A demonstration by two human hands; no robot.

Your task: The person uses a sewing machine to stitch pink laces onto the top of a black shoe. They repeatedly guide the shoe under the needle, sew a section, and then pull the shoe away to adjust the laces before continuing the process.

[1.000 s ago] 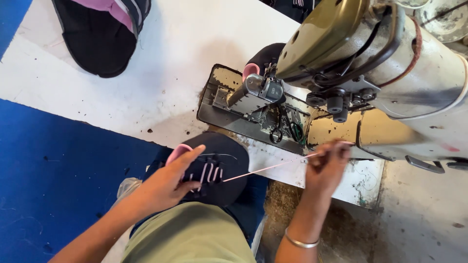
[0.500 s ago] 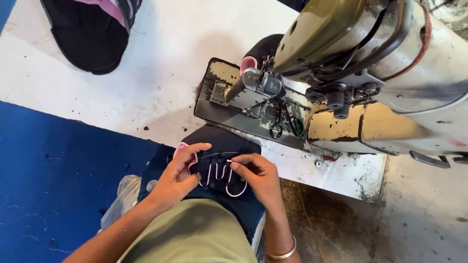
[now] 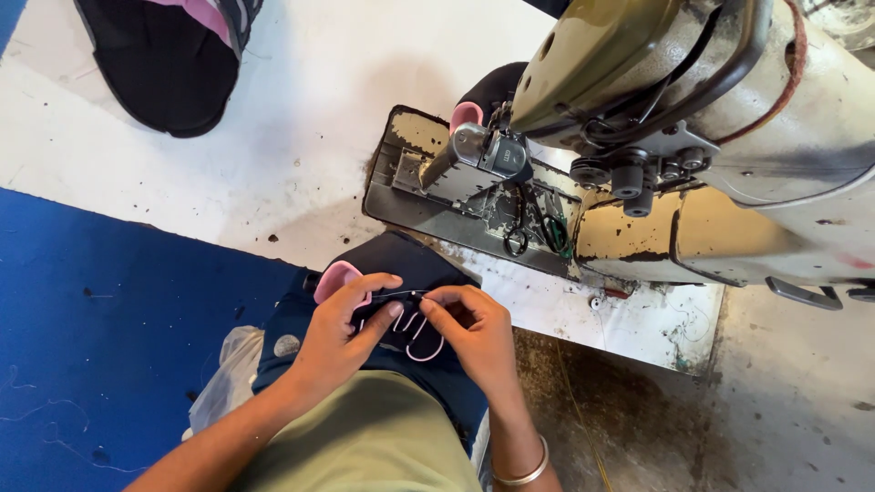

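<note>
The person holds a black shoe upper [image 3: 401,301] over their lap, at the near edge of the white table [image 3: 301,155]. Its long axis runs roughly left to right, slightly tilted; the end with the pink lining [image 3: 335,278] points to the left and away from the body, and the pink curved stitching [image 3: 415,333] faces up toward the camera.

The left hand [image 3: 342,333] is closed on the left part of the upper, thumb on top near the pink lining and fingers curled over the stitched face. The right hand [image 3: 474,328] has its thumb and forefinger pinched together on the upper's top edge, where a thin thread [image 3: 401,293] lies across the black fabric between the two hands. Whether the pinch holds the thread or only the fabric cannot be told. A metal bangle [image 3: 519,474] sits on the right wrist.

Just beyond the hands stands the sewing machine [image 3: 693,137], its olive head well above the grey, worn bed plate [image 3: 456,196]. A second black piece with a pink edge [image 3: 483,96] lies behind the presser area. Another black and pink upper [image 3: 169,55] lies on the far left of the table, well apart. A blue surface [image 3: 100,346] spreads to the left, with a crumpled clear plastic bag [image 3: 223,383] beside the left forearm.
</note>
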